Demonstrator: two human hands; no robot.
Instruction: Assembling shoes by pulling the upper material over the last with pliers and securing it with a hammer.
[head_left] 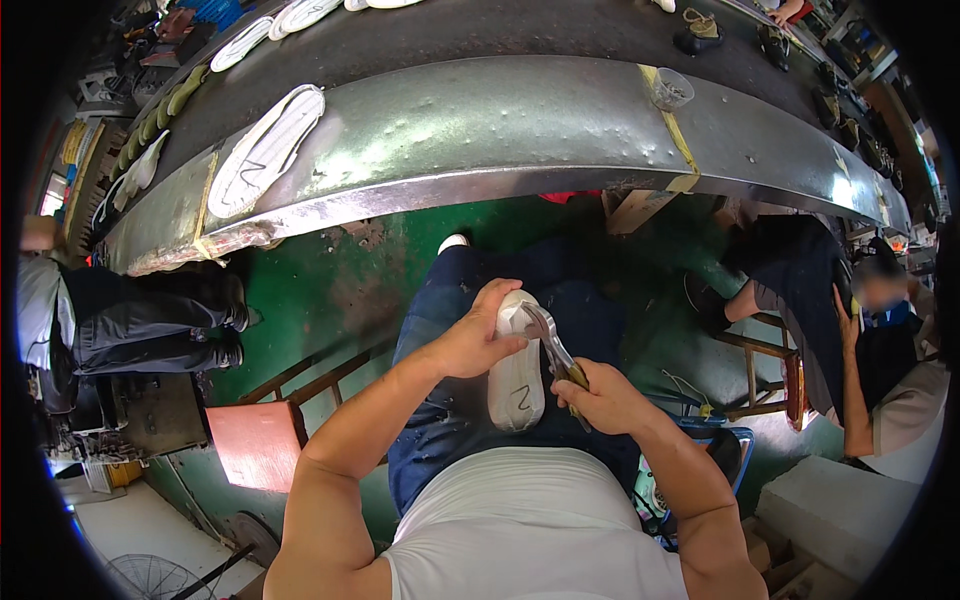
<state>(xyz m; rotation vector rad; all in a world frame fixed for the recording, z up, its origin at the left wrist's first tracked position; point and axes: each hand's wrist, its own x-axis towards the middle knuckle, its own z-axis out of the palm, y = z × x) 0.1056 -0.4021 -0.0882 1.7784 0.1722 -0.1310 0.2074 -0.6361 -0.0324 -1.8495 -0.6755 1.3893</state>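
A shoe sole (pixel 264 150) lies on the bench (pixel 520 130), a cup (pixel 671 89) to its right.

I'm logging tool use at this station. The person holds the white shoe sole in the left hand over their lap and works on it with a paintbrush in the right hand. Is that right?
Not quite. In the head view the right hand holds metal pincers, not a paintbrush, with their head at the white shoe sole. The rest stands: the left hand grips the sole over the lap.

Both bare forearms bent inward over the lap, left hand (pixel 478 335) and right hand (pixel 603 397) with fingers curled closed
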